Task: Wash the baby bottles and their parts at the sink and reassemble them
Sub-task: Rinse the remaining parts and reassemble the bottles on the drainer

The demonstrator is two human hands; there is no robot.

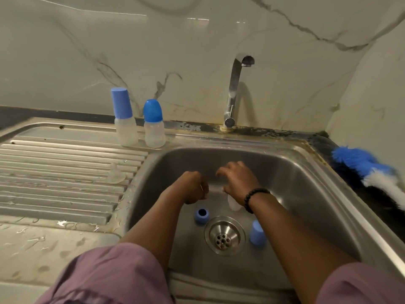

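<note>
— What was in the stainless steel sink basin (295,172)?

— A blue plastic screw ring (201,215) stood on the basin floor just left of the round metal drain strainer (224,235), and a pale blue plastic cap (256,232) stood to the right of the strainer. A clear bottle body (234,204) lay partly hidden under the right wrist, between the two hands.

— And the hands?

— Both were over the basin, near each other but apart. The left hand (192,186) was curled into a fist; a thin glint showed at its knuckles, but I couldn't tell whether it held anything. The right hand (237,179), with a black beaded bracelet (254,199) on its wrist, had its fingers bent downward; what they touched I couldn't tell either.

— Where were the other bottles?

— Two assembled ones stood upright side by side on the sink's back ledge, left of the chrome tap (235,91): a taller clear bottle with a flat-topped blue cap (125,119) and a shorter clear bottle with a domed blue cap (153,125). A clear silicone teat (115,173) sat on the ribbed steel draining board (54,172), well left of the left hand. A blue and white bottle brush (370,170) lay on the right-hand counter.
</note>
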